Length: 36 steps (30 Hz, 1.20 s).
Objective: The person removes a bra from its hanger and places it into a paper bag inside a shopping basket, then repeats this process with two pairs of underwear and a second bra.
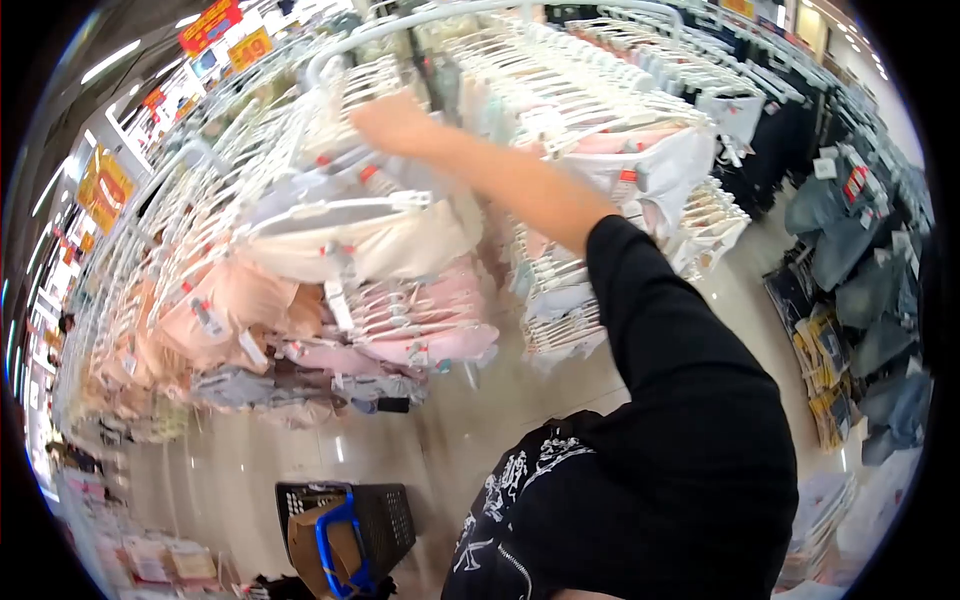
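My right hand [392,122], closed, is raised at the end of my outstretched arm, among white plastic hangers [370,82] near the top of a garment rack. Its fingers curl away from me, so what they hold is hidden. Just below it hang pale grey briefs and, in front, a cream pair of briefs [370,245] on a white hanger with a tag. Peach underwear [225,310] hangs to the left, and pink briefs [430,310] are on a lower row. My left hand is out of view.
A dark shopping basket [395,525] with a blue handle [325,540] and a cardboard box stands on the shiny floor. White briefs [650,175] hang right of my arm. Denim clothes [860,290] line the far right. A curved white rail [410,28] tops the rack.
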Each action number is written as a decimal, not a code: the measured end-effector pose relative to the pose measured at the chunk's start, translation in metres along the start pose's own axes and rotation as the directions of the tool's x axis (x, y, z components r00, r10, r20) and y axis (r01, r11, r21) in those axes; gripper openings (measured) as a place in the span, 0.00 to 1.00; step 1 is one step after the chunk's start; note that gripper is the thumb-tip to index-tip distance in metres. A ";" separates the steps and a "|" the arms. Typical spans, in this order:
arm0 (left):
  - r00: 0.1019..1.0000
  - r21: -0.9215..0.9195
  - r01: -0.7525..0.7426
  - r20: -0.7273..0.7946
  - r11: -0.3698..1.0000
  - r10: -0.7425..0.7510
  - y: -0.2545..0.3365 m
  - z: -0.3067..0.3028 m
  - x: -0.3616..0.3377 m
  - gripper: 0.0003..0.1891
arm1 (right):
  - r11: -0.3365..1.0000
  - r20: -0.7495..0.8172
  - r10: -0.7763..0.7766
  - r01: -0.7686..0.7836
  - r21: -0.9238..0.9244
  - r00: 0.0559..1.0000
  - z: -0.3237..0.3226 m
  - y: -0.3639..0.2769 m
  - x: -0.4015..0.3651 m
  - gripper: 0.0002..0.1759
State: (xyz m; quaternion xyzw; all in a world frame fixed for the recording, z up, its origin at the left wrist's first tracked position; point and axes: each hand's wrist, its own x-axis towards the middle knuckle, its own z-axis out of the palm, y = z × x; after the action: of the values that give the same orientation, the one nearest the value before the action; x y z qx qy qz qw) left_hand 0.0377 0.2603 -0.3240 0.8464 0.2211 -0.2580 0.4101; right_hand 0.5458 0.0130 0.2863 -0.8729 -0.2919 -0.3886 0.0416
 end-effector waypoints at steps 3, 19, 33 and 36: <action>1.000 -0.026 0.008 -0.016 1.000 -0.008 -0.011 0.003 -0.010 0.15 | 0.999 0.089 -0.003 0.006 -0.031 0.996 -0.007 0.003 -0.010 0.08; 0.999 -0.024 0.016 -0.033 1.000 -0.016 -0.022 -0.002 -0.026 0.14 | 0.991 0.412 0.125 -0.130 -0.017 0.903 -0.091 -0.003 -0.122 0.07; 0.997 0.074 -0.067 0.033 0.995 0.065 0.000 -0.022 0.005 0.14 | 0.997 0.778 0.056 -0.071 -0.015 0.625 -0.125 -0.007 -0.213 0.07; 0.995 0.098 -0.084 0.057 0.992 0.079 0.002 -0.025 0.009 0.14 | 0.991 0.731 0.041 -0.123 0.059 0.681 -0.138 -0.006 -0.225 0.06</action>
State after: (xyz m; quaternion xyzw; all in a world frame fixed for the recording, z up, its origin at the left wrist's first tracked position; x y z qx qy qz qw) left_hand 0.0519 0.2813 -0.3152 0.8671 0.1622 -0.2741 0.3829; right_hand 0.3335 -0.1310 0.2232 -0.9642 -0.2647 0.0073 -0.0153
